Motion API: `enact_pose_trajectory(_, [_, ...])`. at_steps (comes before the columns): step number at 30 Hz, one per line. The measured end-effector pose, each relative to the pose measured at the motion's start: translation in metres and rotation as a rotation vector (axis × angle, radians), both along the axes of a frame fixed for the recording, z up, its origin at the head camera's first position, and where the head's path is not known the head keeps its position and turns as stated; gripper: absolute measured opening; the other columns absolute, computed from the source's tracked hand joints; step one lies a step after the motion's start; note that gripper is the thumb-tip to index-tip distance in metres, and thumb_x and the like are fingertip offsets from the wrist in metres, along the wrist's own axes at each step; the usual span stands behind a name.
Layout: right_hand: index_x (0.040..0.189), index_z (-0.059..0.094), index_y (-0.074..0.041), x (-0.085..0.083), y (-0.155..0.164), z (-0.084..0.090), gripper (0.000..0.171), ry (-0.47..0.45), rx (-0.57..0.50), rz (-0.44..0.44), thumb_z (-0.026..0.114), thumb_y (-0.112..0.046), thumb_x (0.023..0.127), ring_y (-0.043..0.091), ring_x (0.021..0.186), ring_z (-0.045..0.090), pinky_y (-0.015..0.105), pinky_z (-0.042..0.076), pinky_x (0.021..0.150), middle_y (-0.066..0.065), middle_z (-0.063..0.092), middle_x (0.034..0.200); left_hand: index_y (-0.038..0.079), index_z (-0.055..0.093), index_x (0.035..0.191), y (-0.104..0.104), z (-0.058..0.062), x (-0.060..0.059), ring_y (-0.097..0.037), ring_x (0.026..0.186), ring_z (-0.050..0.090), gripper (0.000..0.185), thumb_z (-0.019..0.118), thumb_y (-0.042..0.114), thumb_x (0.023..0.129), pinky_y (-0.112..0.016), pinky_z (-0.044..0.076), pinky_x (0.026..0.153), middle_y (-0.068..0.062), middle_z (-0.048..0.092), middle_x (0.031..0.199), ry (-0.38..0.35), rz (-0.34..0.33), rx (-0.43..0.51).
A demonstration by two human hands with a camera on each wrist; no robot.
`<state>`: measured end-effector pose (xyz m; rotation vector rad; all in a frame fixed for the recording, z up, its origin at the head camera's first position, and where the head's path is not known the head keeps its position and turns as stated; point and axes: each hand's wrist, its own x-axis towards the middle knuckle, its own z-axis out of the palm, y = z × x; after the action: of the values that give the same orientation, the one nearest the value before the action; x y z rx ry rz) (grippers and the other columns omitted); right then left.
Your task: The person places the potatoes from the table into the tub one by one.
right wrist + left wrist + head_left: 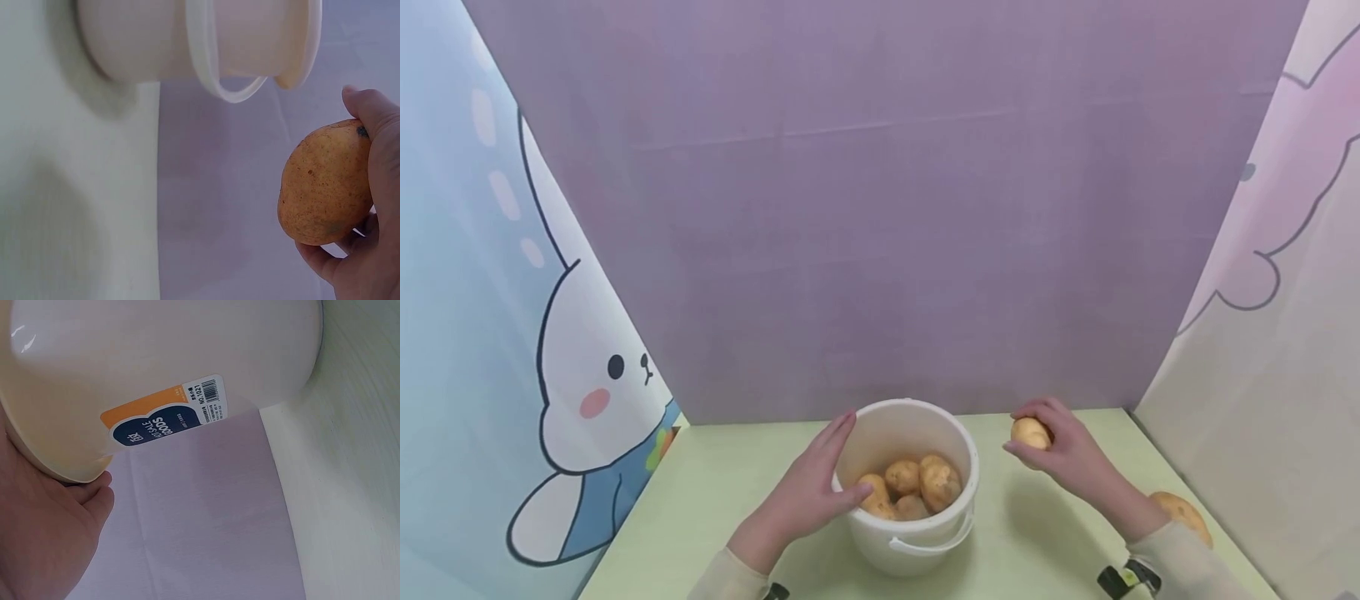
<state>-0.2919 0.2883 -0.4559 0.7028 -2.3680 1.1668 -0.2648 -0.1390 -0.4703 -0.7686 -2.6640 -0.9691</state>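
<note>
A white bucket (904, 546) stands upright with several potatoes (938, 483) inside. My left hand (805, 492) is at its left rim, fingers extended along the edge and thumb reaching over the opening. In the left wrist view, that hand (50, 519) lies against the bucket's rim (69, 472), fingertips just past the edge. To the right of the bucket, my right hand (1067, 454) grips a potato (1028, 433) between thumb and fingers. The right wrist view shows this potato (325, 184) raised off the tabletop, beside the bucket and apart from it.
Another potato (1183, 512) lies on the pale green table (730, 467) at the right, partly behind my right forearm. The bucket's handle (936, 547) hangs down at the front. A purple backdrop (887, 250) rises behind the table, with printed panels on both sides.
</note>
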Motion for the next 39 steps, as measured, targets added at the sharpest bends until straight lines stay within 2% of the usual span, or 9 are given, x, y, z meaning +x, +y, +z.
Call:
enact_pose_trajectory(8, [0.118,0.077,-0.013,0.0,-0.013,0.01,0.036,0.028,-0.007,0.042,0.096,-0.011,0.088,0.015,0.097,0.066,0.027,0.061,0.071,0.011,0.068,0.124,0.006,0.03,0.175,0.001,-0.002,0.001,-0.043,0.161,0.036,0.106,0.074,0.065,0.098,-0.069,0.036,0.124,-0.014,0.03,0.18,0.012,0.003,0.009])
enact_pose_trajectory(16, [0.118,0.076,-0.016,-0.004,-0.021,0.02,0.036,0.036,-0.017,0.072,0.095,-0.012,0.089,0.015,0.101,0.066,0.028,0.062,0.073,0.004,0.067,0.126,0.004,0.032,0.174,-0.001,-0.002,0.002,-0.044,0.162,0.034,0.105,0.075,0.063,0.098,-0.071,0.037,0.122,-0.015,0.03,0.18,0.013,-0.015,0.006])
enact_pose_trajectory(29, [0.12,0.076,-0.017,-0.003,-0.046,0.037,0.037,0.058,-0.065,0.156,0.094,-0.008,0.089,0.02,0.109,0.066,0.03,0.065,0.078,0.006,0.067,0.128,0.006,0.031,0.175,0.0,-0.005,0.002,-0.039,0.164,0.032,0.106,0.073,0.066,0.098,-0.069,0.036,0.125,-0.011,0.028,0.181,0.012,-0.017,0.013])
enact_pose_trajectory(35, [0.12,0.076,-0.018,-0.006,-0.062,0.044,0.036,0.058,-0.042,0.189,0.095,-0.014,0.09,0.021,0.107,0.067,0.031,0.064,0.077,0.005,0.068,0.129,0.006,0.031,0.175,0.001,-0.006,0.001,-0.04,0.163,0.034,0.106,0.072,0.067,0.099,-0.068,0.037,0.125,-0.012,0.029,0.181,0.029,-0.018,0.006])
enact_pose_trajectory(39, [0.121,0.076,-0.018,-0.009,-0.076,0.049,0.034,0.021,-0.033,0.228,0.094,-0.018,0.092,0.02,0.103,0.067,0.032,0.064,0.076,0.005,0.068,0.128,0.003,0.033,0.173,0.0,-0.007,0.0,-0.042,0.161,0.036,0.105,0.072,0.066,0.099,-0.069,0.039,0.123,-0.015,0.032,0.179,0.058,-0.017,0.007])
